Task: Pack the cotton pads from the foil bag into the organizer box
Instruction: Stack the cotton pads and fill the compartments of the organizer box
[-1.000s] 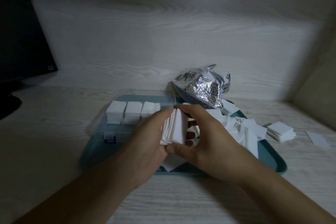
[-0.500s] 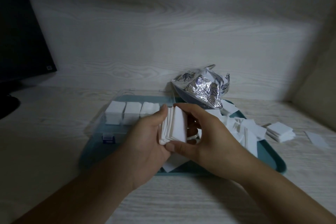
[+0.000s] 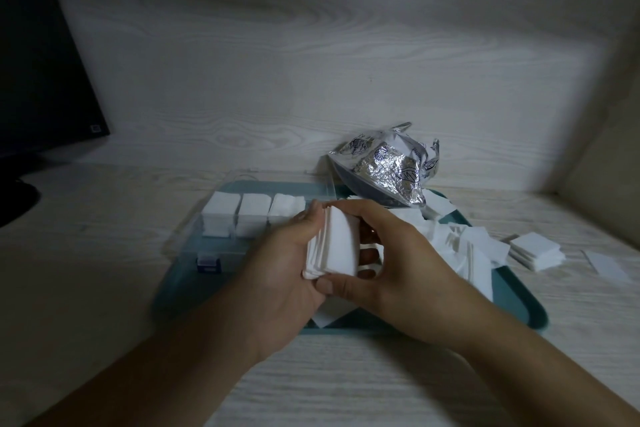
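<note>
Both hands hold one upright stack of white cotton pads point(image 3: 337, 243) over the teal tray point(image 3: 512, 302). My left hand point(image 3: 280, 274) grips the stack from the left side. My right hand point(image 3: 391, 260) grips it from the right, thumb under its lower edge and fingers over the top. The clear organizer box point(image 3: 242, 222) lies on the tray's left half, with three stacks of pads in its far row. The crumpled foil bag point(image 3: 384, 170) sits at the tray's far edge. Loose cotton pads point(image 3: 464, 246) lie heaped on the tray's right half.
A small stack of pads point(image 3: 535, 250) and a single pad point(image 3: 607, 265) lie on the wooden desk right of the tray. A dark monitor point(image 3: 41, 73) stands at the far left. A wood-grain wall closes the back and right.
The hands and the stack have shifted slightly away from me, toward the organizer box. The stack looks more squared between the two hands.
</note>
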